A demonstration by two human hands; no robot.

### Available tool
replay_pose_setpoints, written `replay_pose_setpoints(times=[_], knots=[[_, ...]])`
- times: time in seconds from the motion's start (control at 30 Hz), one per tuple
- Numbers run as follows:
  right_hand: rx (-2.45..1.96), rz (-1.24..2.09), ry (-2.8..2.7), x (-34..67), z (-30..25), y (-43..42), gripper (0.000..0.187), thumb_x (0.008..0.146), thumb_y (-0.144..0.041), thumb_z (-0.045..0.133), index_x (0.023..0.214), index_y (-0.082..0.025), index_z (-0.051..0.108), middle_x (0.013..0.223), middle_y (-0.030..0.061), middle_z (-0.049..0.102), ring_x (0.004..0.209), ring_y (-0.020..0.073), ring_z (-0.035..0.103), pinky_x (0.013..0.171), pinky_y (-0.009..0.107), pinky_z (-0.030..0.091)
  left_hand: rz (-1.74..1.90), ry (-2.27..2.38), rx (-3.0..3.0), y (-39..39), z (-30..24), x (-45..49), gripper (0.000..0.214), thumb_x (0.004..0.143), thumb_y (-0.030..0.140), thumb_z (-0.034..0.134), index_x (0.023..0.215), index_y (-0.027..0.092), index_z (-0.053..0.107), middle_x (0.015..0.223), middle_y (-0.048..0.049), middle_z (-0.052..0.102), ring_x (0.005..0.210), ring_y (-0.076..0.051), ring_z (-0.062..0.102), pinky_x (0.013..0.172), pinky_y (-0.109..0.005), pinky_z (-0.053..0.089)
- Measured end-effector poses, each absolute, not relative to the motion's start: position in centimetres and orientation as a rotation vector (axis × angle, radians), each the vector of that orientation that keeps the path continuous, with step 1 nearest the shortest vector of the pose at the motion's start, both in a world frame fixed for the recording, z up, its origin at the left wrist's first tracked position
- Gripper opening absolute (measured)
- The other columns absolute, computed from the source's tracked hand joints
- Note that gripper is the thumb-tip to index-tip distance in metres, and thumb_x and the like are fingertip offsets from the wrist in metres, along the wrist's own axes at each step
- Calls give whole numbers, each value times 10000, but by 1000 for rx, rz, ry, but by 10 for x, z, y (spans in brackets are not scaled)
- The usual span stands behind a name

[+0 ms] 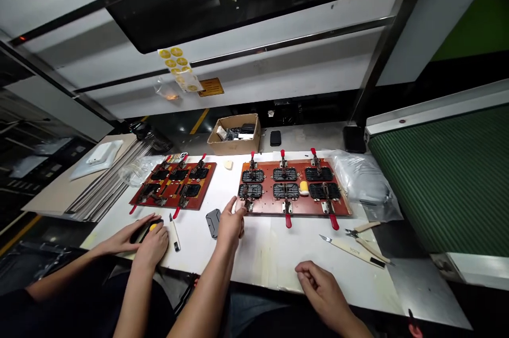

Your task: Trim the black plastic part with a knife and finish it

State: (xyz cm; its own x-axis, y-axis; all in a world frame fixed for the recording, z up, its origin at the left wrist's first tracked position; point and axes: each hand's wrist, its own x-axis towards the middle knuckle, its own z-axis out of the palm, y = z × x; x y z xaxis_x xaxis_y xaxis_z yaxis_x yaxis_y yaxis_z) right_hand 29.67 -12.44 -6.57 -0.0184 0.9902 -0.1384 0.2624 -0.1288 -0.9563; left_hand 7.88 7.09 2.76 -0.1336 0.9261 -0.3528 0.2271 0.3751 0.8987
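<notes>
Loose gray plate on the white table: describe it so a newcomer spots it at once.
On the white table, find the red board farther right, with the left hand at its near left corner. Just left of that hand lies a dark gray plate, roughly rectangular. Unlike the black pieces on that board, it lies loose, directly on the table.

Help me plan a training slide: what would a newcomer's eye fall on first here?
Probably the reddish-brown board with red-handled clamps, in the middle of the picture, the person's left hand at its near left corner. A similar board lies to its left, beyond a co-worker's hands. The green ribbed surface at the far right also stands out.
</notes>
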Motion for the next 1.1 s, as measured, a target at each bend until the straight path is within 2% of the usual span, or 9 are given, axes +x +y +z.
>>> replay_pose_setpoints(times=[0.2, 0.33, 0.43, 0.6, 0.8, 0.87, 0.97, 1.03, 1.1], knots=[[-1433, 1221, -1302, 300, -70, -125, 365, 1081, -532, 456, 1030, -231, 656, 773, -6, 557, 700, 179, 527, 668, 292, 446, 925, 1433, 1369, 101, 90, 50, 764, 928, 639, 617, 1527, 174, 525, 998, -125, 784, 661, -168, 687, 552, -276, 513], [-1421, 1212, -1302, 301, -73, -124, 376, 1073, -544, 468, 1019, -224, 659, 773, -7, 544, 703, 177, 518, 669, 289, 442, 972, 1488, 1674, 155, 78, 48, 437, 942, 523, 702, 1228, 192, 719, 1249, -131, 733, 1109, -262, 704, 899, -413, 597], [-1420, 1210, -1309, 301, -72, -123, 386, 1069, -551, 468, 1013, -220, 659, 763, -11, 535, 702, 176, 514, 673, 287, 441, 923, 1519, 1887, 181, 43, 59, 308, 973, 408, 715, 1174, 175, 712, 1313, -112, 691, 1225, -273, 651, 1069, -523, 538], [-1470, 1163, -1291, 298, -68, -123, 365, 1062, -536, 488, 1029, -222, 671, 775, -5, 574, 715, 181, 536, 685, 287, 448, 903, 1476, 2120, 187, 10, 68, 309, 995, 391, 693, 1216, 177, 695, 1325, -107, 684, 1225, -271, 654, 1069, -530, 542], [-1506, 1121, -1259, 294, -69, -120, 378, 1067, -538, 482, 1030, -223, 687, 802, 10, 612, 738, 194, 570, 694, 305, 469, 1283, 1588, 2085, 177, 38, 34, 229, 1004, 380, 664, 1046, 161, 716, 1033, -66, 746, 983, -219, 720, 960, -439, 583], [-1532, 1122, -1256, 290, -65, -119, 397, 1079, -551, 460, 1050, -224, 683, 825, 20, 629, 753, 198, 585, 713, 318, 487, 1513, 1644, 1960, 147, 36, 29, 250, 1021, 382, 615, 1108, 166, 705, 1072, -84, 746, 1008, -235, 724, 982, -419, 571], [-1474, 1084, -1219, 280, -48, -120, 526, 1075, -638, 426, 1356, -220, 579, 1030, 73, 683, 855, 208, 642, 811, 341, 550, 1645, 1559, 1806, 67, 11, 44, 258, 1001, 364, 638, 1194, 198, 683, 1210, -89, 740, 1134, -253, 713, 1069, -420, 546], [-1369, 1001, -1250, 275, -34, -118, 720, 1020, -703, 511, 1533, -205, 424, 1240, 128, 668, 1025, 235, 666, 948, 371, 562, 1470, 1374, 1743, 3, -7, 62, 189, 927, 301, 746, 1105, 241, 736, 1150, -62, 771, 1096, -265, 731, 1082, -444, 549], [-1371, 911, -1292, 275, -21, -114, 679, 999, -631, 608, 1510, -208, 466, 1309, 134, 663, 1123, 249, 654, 1032, 386, 532, 1235, 1271, 1588, -51, -18, 76, 161, 883, 302, 798, 1039, 287, 764, 1134, -49, 779, 1105, -291, 725, 1104, -480, 537]])
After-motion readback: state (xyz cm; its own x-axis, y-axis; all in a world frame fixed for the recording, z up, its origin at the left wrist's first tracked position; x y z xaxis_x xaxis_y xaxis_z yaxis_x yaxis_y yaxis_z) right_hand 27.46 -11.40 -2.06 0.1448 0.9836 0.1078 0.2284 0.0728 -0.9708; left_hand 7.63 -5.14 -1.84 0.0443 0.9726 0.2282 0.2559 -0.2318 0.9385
